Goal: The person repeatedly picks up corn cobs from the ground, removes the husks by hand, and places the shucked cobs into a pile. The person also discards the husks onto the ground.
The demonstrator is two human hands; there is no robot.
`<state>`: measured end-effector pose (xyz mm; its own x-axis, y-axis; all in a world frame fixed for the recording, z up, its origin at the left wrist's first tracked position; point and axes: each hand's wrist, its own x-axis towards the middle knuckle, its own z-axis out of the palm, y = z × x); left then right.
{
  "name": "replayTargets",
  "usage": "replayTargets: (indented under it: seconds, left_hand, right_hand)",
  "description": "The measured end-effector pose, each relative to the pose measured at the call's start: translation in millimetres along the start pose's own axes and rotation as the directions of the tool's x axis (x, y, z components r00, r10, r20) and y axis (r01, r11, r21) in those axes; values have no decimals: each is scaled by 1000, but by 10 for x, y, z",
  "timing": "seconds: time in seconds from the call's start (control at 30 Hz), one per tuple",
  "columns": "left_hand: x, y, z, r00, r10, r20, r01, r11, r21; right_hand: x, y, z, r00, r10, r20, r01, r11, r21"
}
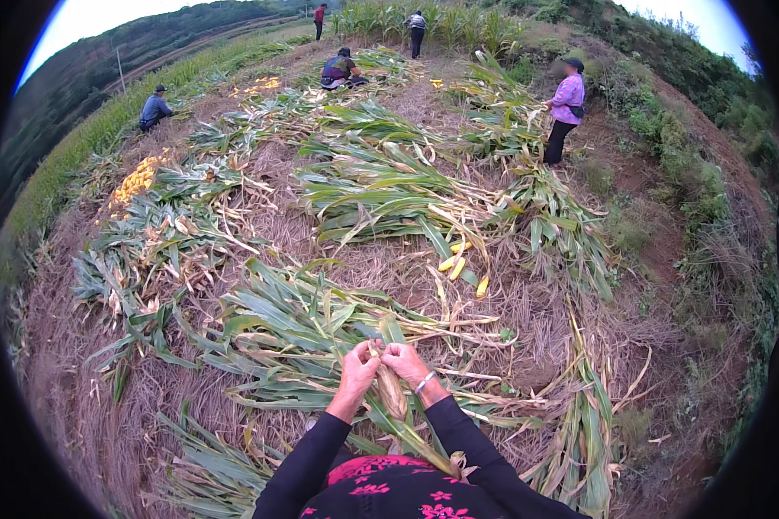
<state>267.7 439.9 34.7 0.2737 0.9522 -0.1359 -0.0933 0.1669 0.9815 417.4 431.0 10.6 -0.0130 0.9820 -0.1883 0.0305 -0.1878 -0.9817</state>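
An ear of corn in its dry brown husk [391, 392] lies between my forearms, on a stalk that reaches back against my body. My left hand [359, 367] pinches the husk at the ear's tip. Close beside it, my right hand [404, 363] grips the same tip, with a pale bracelet on the wrist. The ear's kernels are hidden by the husk. Under and beyond my hands spreads a pile of cut green corn stalks [285, 331].
Several husked yellow ears [456, 267] lie on the straw-covered ground ahead. A heap of yellow corn [136, 178] sits at the left. More cut stalks [389, 185] lie further out. A person in a pink top [566, 97] stands at the right; several others are farther off. A bank [675, 162] rises at the right.
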Motion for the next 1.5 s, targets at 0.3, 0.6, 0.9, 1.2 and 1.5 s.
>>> replayTargets:
  seconds: [0.3, 0.6, 0.9, 1.2, 1.5]
  left_hand:
    - [-211, 140, 15, 999, -8, -49, 5, 999, -46]
    - [-151, 74, 30, 974, 207, -92, -130, 842, 523]
    - [-162, 158, 45, 971, 239, 26, -224, 861, 457]
    - [-384, 2, 200, 984, 109, -140, -135, 972, -193]
    - [-359, 173, 131, 992, -129, 11, 120, 881, -458]
  right_hand:
    - [-142, -29, -49, 983, 98, 155, -151, 914, 377]
    - [-197, -203, -153, 967, 127, 221, -165, 972, 165]
    - [-58, -27, -73, 984, 10, 180, -23, 997, 72]
    - [-197, 127, 15, 971, 128, 202, -235, 673, 701]
    - [-210, 158, 8, 864, 6, 504, -472, 363, 804]
